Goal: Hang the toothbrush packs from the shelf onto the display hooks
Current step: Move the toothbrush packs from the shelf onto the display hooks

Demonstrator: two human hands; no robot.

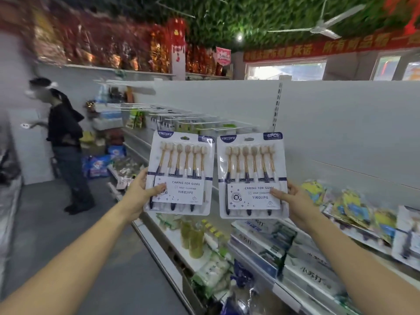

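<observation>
You held two toothbrush packs up side by side in the middle of the frame, upright and facing you, with a narrow gap between them. Your left hand (138, 194) gripped the left pack (179, 171) at its lower left edge, thumb pressed on the front label and fingers (143, 176) curled round the edge behind. Your right hand (295, 205) gripped the right pack (251, 173) at its lower right edge in the same way, thumb on the label and the other fingers hidden behind the card. Each pack showed six brushes with pale heads, gold necks and dark handles.

Both packs were off the shelf (168, 237) and not on any hook. The hooks (204, 122) ran in a row just above and behind the packs, reaching out from the white back panel (341, 121), and some toward the left carried goods too blurred to name.

Below the packs, the shelf held yellowish bottles (193, 237) and stacked toothpaste boxes (261, 242). At the right edge of the frame lay colourful flat packets (354, 208).

At the left of the frame another person (64, 144) in dark clothes stood in the aisle on the grey floor (56, 223). A ceiling fan (322, 28) and a red banner (318, 47) showed at the upper right.
</observation>
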